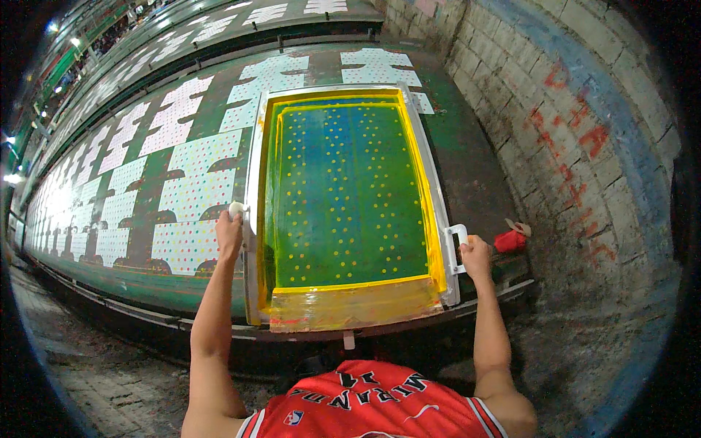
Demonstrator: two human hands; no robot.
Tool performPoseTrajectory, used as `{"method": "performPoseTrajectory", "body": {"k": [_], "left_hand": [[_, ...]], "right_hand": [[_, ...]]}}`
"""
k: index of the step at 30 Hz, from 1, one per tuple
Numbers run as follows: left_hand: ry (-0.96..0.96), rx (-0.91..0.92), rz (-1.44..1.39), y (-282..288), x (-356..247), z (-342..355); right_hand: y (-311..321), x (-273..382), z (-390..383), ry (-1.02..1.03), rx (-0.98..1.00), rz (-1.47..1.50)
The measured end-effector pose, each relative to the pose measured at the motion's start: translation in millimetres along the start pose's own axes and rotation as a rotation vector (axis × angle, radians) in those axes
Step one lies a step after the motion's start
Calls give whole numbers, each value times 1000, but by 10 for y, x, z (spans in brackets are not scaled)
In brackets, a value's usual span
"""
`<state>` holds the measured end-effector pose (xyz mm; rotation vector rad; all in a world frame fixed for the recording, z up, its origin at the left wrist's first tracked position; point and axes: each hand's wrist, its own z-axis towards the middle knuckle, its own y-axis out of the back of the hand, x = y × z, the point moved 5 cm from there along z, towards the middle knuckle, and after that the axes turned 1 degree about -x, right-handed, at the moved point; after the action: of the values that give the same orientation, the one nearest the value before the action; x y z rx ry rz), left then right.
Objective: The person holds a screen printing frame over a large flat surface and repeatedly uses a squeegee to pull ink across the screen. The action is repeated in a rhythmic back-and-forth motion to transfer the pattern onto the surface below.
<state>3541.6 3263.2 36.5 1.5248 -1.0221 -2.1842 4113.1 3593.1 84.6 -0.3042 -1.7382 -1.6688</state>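
Note:
A screen printing frame (439, 204) lies in front of me on the long table. Its green mesh (343, 197) carries rows of small yellow dots and has yellow ink smeared along its edges. My left hand (228, 233) is closed on a white handle (236, 209) at the frame's left side. On the other side, my right hand (476, 255) grips a white D-shaped handle (458, 237). Brownish tape (350, 310) covers the frame's near end. White fabric pieces (197, 182) with coloured dots lie left of the frame, and another piece (372, 62) lies beyond it.
The long green table (292, 62) runs away to the left, with more dotted pieces along it. A red bundle (510, 241) sits near its right end. A block wall (569, 146) with red marks rises on the right. Another table (219, 33) stands behind.

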Motion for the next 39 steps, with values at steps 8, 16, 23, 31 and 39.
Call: {"method": "performPoseTrajectory", "body": {"k": [8, 16, 23, 31, 39], "left_hand": [[-25, 81, 32, -173, 125, 102], [22, 65, 17, -105, -67, -21], [12, 107, 25, -101, -120, -28], [-66, 111, -86, -101, -144, -47], [-91, 126, -74, -89, -162, -48]], "right_hand": [[-224, 1361, -1020, 765, 467, 133], [-610, 1696, -1644, 1002, 584, -360], [-965, 1961, -1457, 813, 395, -361], [-724, 2089, -1242, 702, 532, -629], [-724, 1799, -1344, 673, 546, -614]]}}
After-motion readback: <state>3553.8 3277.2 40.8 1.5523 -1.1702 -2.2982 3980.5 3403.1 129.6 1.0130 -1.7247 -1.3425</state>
